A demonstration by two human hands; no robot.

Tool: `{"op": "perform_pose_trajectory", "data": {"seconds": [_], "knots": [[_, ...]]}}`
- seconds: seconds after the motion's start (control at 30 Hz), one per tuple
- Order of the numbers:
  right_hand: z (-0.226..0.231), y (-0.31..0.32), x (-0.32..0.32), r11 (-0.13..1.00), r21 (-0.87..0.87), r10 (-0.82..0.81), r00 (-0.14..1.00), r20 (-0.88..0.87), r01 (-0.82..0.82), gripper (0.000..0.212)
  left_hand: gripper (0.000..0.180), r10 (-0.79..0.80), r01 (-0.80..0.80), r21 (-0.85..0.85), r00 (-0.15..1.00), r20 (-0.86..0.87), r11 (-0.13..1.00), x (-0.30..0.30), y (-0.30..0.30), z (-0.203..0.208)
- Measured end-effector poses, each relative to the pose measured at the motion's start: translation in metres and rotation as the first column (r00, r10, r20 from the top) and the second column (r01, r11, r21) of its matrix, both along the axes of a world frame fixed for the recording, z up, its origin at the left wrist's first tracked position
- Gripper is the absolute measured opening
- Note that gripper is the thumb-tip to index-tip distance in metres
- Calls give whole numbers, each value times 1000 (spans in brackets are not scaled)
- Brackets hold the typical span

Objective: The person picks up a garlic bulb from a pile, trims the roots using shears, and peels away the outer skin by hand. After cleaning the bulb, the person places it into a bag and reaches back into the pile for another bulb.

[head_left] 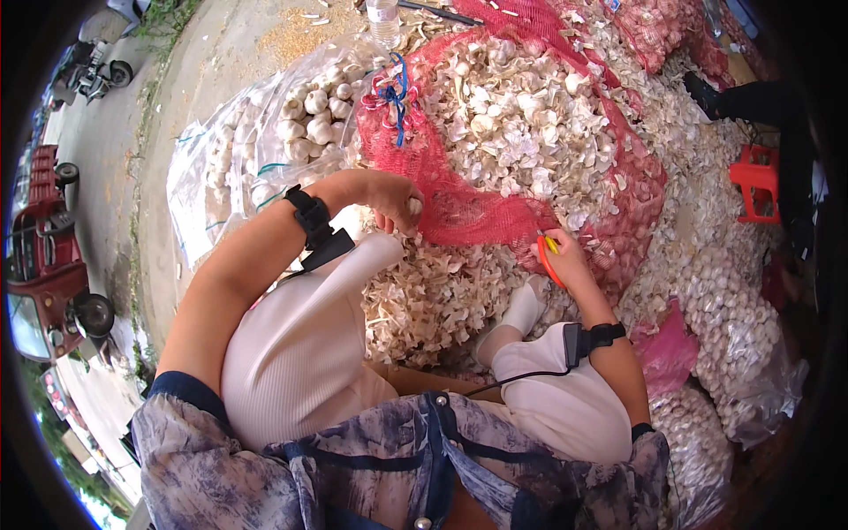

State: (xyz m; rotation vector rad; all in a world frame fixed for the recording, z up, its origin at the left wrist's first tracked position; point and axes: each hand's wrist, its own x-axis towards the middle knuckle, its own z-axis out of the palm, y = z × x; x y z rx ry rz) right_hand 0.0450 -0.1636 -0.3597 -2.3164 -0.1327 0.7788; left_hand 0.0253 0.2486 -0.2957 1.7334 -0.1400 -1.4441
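My left hand (387, 196) is closed round a pale garlic bulb (414, 207), which shows in part at the fingers, above a heap of loose garlic skins (433, 305). In my right hand (570, 265) are scissors with orange and yellow handles (549, 263), their blades pointing away from me and hard to make out. Both hands are near the lower edge of a red mesh sack (481, 216). It lies open, with garlic bulbs and loose skins (530, 124) heaped in it. Blue and red ties (399, 97) sit at its left edge.
Left of the sack, clear plastic bags hold trimmed garlic bulbs (314, 119). A water bottle (383, 22) stands at the far side. At right are a red plastic stool (756, 184), another person's dark-clad leg (751, 102) and bagged garlic (738, 322). Parked vehicles (53, 256) line the left.
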Motion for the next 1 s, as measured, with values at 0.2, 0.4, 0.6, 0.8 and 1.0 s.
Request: {"op": "perform_pose_trajectory", "data": {"seconds": [0.2, 0.4, 0.6, 0.8, 1.0], "knots": [[101, 0, 30, 972, 100, -143, 873, -467, 213, 43, 51, 235, -233, -72, 971, 30, 970, -8, -7, -14], [99, -48, 6, 827, 29, -415, 645, -641, 561, 35, 73, 332, -444, 102, 786, 521, 890, 29, 0, -26], [129, -27, 4, 992, -46, -117, 751, -649, 115, 38, 84, 403, -543, 159, 761, 509, 825, 24, 43, -61], [130, -3, 14, 852, 470, 456, 766, -454, -229, 38, 38, 790, -788, -50, 611, 47, 613, 27, 44, -26], [106, 31, 42, 898, 216, -164, 747, -644, 383, 38, 20, 841, -852, -51, 503, 197, 521, 30, 48, 8]]}}
